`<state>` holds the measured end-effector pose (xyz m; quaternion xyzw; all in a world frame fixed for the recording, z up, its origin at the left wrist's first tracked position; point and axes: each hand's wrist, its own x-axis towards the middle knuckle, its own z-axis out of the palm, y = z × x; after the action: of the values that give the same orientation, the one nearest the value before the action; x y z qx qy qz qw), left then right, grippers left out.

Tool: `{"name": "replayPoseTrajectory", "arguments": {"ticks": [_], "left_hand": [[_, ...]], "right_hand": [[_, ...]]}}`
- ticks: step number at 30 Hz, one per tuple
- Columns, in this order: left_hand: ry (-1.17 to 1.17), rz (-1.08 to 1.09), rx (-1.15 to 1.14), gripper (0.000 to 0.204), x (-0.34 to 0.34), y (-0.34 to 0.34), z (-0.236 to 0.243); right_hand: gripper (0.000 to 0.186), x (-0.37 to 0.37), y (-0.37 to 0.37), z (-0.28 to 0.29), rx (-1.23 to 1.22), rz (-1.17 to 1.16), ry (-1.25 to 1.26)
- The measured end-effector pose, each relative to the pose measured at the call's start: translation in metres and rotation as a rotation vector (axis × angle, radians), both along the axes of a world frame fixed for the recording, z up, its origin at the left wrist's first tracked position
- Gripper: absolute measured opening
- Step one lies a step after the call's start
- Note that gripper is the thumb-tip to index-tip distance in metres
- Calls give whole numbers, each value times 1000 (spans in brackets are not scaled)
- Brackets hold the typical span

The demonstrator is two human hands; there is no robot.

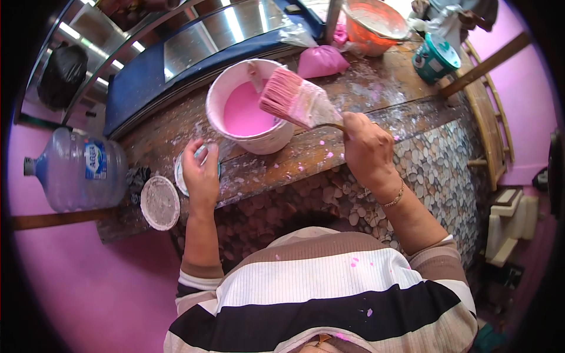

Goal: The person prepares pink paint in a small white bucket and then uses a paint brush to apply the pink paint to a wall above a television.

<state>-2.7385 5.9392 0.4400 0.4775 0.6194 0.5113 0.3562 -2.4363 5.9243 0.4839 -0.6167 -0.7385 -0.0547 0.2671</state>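
Note:
My right hand (368, 153) grips the handle of a wide paintbrush (294, 100) whose bristles are coated pink, held over the right rim of a white bucket (215, 106) of pink paint. My left hand (200, 165), fingers loosely curved and apart, is over a small round white item with a teal edge (182, 183) left of the bucket; whether it touches that item is unclear. A paint-smeared round lid (160, 203) lies farther left. All these are at the worn wooden table (312, 156), which has pink and white spatters.
A large water jug (70, 170) stands at left. Behind are a blue padded board (135, 88), a pink bag (321, 62), an orange tub (374, 32) and a teal pail (435, 59). At right are a wooden post (482, 65) and a bamboo rack (494, 141). Pebble-patterned flooring (429, 176) shows below.

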Motion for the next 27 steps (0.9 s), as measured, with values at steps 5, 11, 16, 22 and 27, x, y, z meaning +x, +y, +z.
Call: {"name": "replayPoseTrajectory", "arguments": {"ticks": [5,11,16,22,27], "left_hand": [[441,-139,239,27,16,-32,0],[844,-146,493,13,73,-78,-8],[531,-553,-199,41,100,-114,-44],[1094,-1034,77,80,218,-148,-43],[-930,-1490,-1222,78,383,-162,-10]], "right_hand": [[6,16,-7,-4,-169,-23,49],[25,83,-79,-20,-888,183,1403],[27,161,-209,-51,-1108,113,2005],[27,233,-363,-82,-911,-233,2075],[25,271,-478,-99,-666,-512,2089]]}}
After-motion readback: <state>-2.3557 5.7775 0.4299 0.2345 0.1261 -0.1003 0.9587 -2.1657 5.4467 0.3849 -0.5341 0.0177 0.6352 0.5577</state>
